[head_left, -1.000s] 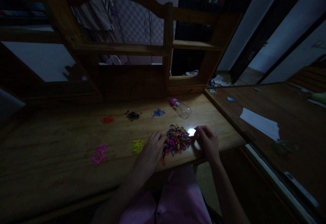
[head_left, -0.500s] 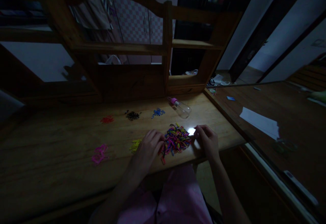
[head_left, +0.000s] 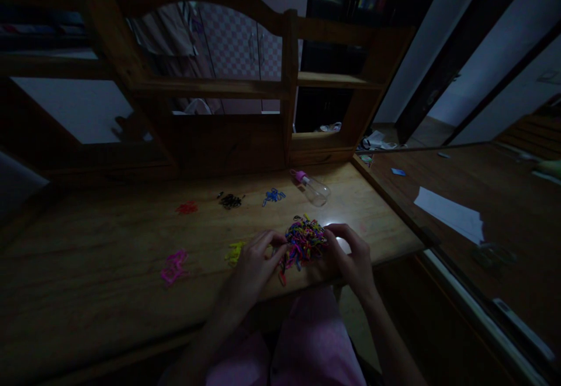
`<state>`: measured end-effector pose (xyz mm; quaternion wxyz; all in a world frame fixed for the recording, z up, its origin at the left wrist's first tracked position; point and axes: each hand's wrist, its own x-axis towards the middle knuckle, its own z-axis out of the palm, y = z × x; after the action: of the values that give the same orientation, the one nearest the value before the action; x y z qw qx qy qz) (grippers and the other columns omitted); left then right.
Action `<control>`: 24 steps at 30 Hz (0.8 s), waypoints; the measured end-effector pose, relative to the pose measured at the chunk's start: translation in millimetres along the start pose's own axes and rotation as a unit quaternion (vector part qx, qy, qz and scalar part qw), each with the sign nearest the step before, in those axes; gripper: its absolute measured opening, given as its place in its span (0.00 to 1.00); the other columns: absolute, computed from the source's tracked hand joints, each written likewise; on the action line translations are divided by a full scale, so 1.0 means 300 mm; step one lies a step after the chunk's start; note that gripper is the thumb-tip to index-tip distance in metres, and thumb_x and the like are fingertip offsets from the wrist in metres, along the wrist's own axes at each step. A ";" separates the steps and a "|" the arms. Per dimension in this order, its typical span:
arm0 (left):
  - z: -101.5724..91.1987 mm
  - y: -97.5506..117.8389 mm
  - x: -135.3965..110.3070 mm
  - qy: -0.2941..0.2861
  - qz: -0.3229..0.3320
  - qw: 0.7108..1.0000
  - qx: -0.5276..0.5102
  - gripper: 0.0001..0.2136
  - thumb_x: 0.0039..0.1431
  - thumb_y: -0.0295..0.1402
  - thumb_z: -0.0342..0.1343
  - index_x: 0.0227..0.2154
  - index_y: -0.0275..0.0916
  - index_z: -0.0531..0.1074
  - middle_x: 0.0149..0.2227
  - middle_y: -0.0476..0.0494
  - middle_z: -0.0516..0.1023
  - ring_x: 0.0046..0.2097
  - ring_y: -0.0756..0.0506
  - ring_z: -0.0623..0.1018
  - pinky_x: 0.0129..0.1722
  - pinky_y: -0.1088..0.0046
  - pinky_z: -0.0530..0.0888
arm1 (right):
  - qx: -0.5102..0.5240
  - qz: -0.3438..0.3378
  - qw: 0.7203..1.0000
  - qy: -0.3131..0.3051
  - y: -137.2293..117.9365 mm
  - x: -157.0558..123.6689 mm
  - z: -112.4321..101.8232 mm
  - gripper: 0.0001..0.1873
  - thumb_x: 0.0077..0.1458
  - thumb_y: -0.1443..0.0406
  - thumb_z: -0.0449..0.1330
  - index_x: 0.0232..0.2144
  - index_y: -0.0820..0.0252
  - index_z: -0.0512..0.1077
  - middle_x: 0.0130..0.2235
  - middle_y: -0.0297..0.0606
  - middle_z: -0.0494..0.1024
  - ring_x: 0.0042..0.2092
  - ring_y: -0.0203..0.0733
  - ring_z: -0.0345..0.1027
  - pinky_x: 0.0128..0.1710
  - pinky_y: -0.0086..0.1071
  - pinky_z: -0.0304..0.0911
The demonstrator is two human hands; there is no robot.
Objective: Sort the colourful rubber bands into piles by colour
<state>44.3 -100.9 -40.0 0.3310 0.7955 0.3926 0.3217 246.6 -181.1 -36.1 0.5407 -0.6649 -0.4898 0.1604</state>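
Note:
A heap of small multicoloured loops (head_left: 305, 238) lies near the front of the wooden desk; their exact kind is hard to make out in the dim light. My left hand (head_left: 258, 257) is at the heap's left side, thumb and forefinger curled together at its edge. At the right edge, my right hand (head_left: 355, 254) has its thumb and forefinger pinched against the loops. Whatever either hand's fingertips hold is too small to see. Left of the heap are sorted clusters: yellow loops (head_left: 235, 252), partly behind my left hand, and pink loops (head_left: 174, 267).
Farther back lie red loops (head_left: 187, 207), black loops (head_left: 231, 201) and blue loops (head_left: 274, 196). A clear bottle with a pink cap (head_left: 313, 190) lies behind the heap. Wooden shelving (head_left: 228, 89) rises at the desk's back. White paper (head_left: 449, 213) rests on the surface to the right.
My right hand has moved left, its fingertips now at the heap's edge. My left hand's thumb and forefinger have shifted slightly towards the heap. The view has moved a little.

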 end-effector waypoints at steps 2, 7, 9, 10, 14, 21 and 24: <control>0.007 0.002 -0.009 0.017 0.014 1.000 0.001 0.01 0.58 0.31 0.57 0.33 0.42 0.71 0.35 0.50 0.76 0.39 0.47 0.76 0.41 0.72 0.70 | 0.029 -0.022 0.995 -0.093 -0.058 -0.026 0.024 0.11 0.56 0.60 0.60 0.42 0.54 0.74 0.41 0.38 0.77 0.42 0.43 0.71 0.43 0.33 0.65; 0.019 0.015 -0.029 0.048 0.067 0.997 -0.006 0.01 0.59 0.30 0.56 0.34 0.42 0.71 0.36 0.50 0.76 0.41 0.47 0.75 0.44 0.72 0.70 | 0.108 0.005 0.980 -0.166 -0.100 -0.039 0.089 0.12 0.57 0.60 0.60 0.43 0.54 0.74 0.44 0.38 0.78 0.45 0.43 0.72 0.45 0.34 0.67; 0.020 0.021 -0.031 0.050 0.078 0.996 -0.016 0.01 0.59 0.30 0.57 0.34 0.42 0.71 0.36 0.50 0.76 0.41 0.47 0.75 0.43 0.72 0.70 | 0.133 0.033 0.978 -0.155 -0.084 -0.032 0.103 0.10 0.57 0.60 0.60 0.40 0.56 0.75 0.40 0.38 0.79 0.43 0.43 0.73 0.44 0.34 0.67; 0.020 0.023 -0.030 0.051 0.076 0.996 -0.022 0.01 0.58 0.30 0.57 0.33 0.42 0.72 0.35 0.50 0.76 0.41 0.47 0.75 0.43 0.72 0.70 | 0.141 0.045 0.977 -0.152 -0.076 -0.029 0.106 0.09 0.56 0.60 0.60 0.38 0.56 0.76 0.39 0.37 0.79 0.42 0.43 0.73 0.43 0.34 0.68; 0.016 0.027 -0.025 0.040 0.034 0.997 -0.054 0.03 0.55 0.26 0.59 0.30 0.41 0.72 0.33 0.51 0.76 0.38 0.48 0.76 0.40 0.74 0.70 | 0.157 0.059 0.973 -0.156 -0.063 -0.023 0.103 0.07 0.54 0.62 0.62 0.35 0.57 0.76 0.36 0.36 0.79 0.39 0.42 0.74 0.41 0.33 0.68; 0.017 0.017 -0.023 0.003 -0.065 0.985 -0.159 0.02 0.54 0.30 0.59 0.31 0.40 0.73 0.32 0.50 0.77 0.37 0.48 0.77 0.35 0.77 0.71 | 0.116 0.031 0.985 -0.127 -0.062 -0.026 0.097 0.06 0.55 0.64 0.60 0.36 0.57 0.74 0.37 0.36 0.78 0.40 0.41 0.74 0.42 0.32 0.68; 0.022 0.002 -0.022 0.007 -0.081 0.977 -0.197 0.04 0.53 0.33 0.60 0.31 0.40 0.73 0.33 0.50 0.77 0.38 0.48 0.77 0.36 0.77 0.72 | 0.082 0.009 0.990 -0.113 -0.064 -0.024 0.096 0.05 0.56 0.65 0.60 0.36 0.57 0.74 0.37 0.35 0.78 0.39 0.39 0.73 0.41 0.31 0.67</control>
<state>46.4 -108.6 -45.1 0.5031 0.6782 0.3869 0.3705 212.6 -172.2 -32.2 0.5333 -0.6004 -0.5265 0.2792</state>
